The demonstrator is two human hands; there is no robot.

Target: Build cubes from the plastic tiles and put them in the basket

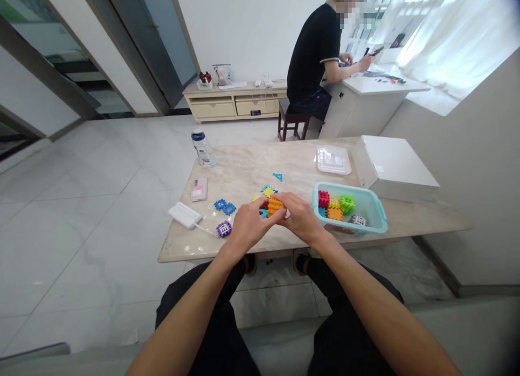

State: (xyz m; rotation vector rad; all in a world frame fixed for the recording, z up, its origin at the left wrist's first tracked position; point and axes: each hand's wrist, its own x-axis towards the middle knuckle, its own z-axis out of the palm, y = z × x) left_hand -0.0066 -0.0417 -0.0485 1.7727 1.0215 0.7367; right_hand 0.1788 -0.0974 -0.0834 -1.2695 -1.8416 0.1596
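My left hand (252, 223) and my right hand (298, 216) meet over the near part of a marble table (244, 164), both gripping an orange ribbed plastic building block (275, 205) between them. Its lower side is hidden by my fingers. Left of my left hand lie joined blue snap pieces (225, 206) and a purple cube piece (223, 229). A yellow and blue piece (268, 190) sits just beyond my hands, and a small blue triangle piece (278, 176) lies farther out. To the right of my right hand stands a teal plastic basket (365, 194) holding several colored blocks.
On the table are a white power bank with cable (185, 215), a pink box (199, 189), a water bottle (203, 148), a clear plastic lid (333, 160) and a white box (394, 167). A seated person (314, 56) works at a white desk (377, 83) beyond.
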